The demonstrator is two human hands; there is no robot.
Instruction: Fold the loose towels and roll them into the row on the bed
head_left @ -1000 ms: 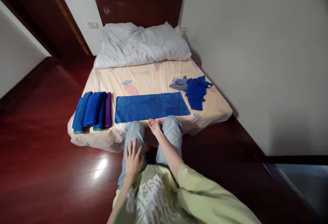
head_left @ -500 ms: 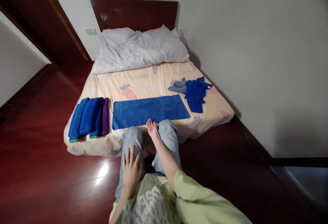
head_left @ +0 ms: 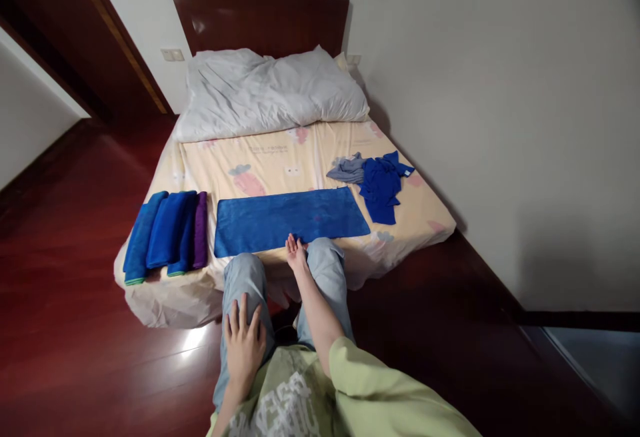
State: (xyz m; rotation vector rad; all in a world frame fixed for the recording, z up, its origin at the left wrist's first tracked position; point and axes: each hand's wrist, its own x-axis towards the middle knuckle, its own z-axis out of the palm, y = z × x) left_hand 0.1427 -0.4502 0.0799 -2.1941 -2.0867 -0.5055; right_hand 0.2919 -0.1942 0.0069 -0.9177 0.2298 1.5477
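My left hand [head_left: 244, 344] rests with spread fingers on my left thigh and holds nothing. Palm up, my right hand [head_left: 296, 254] lies by my right knee with its fingers stretched out and nothing in it. Its fingertips are at the near edge of a long blue towel [head_left: 290, 218], spread flat on the bed [head_left: 245, 180]. To the left of that towel sit several rolled or folded towels: blue ones [head_left: 165, 230] and a purple one [head_left: 201, 230]. At the right, a crumpled blue cloth [head_left: 381, 184] lies against a crumpled grey one [head_left: 347, 169].
A bunched white quilt [head_left: 275, 94] covers the head of the bed, below a dark wooden headboard [head_left: 260, 20]. The white wall [head_left: 500, 124] runs along the right side. Dark red flooring [head_left: 75, 257] surrounds the bed, and a brown door [head_left: 75, 24] stands at the far left.
The view has shifted slightly, so the bed's left side appears a little further left and lower. Both hands keep their poses, and the towels and cloths have not been moved.
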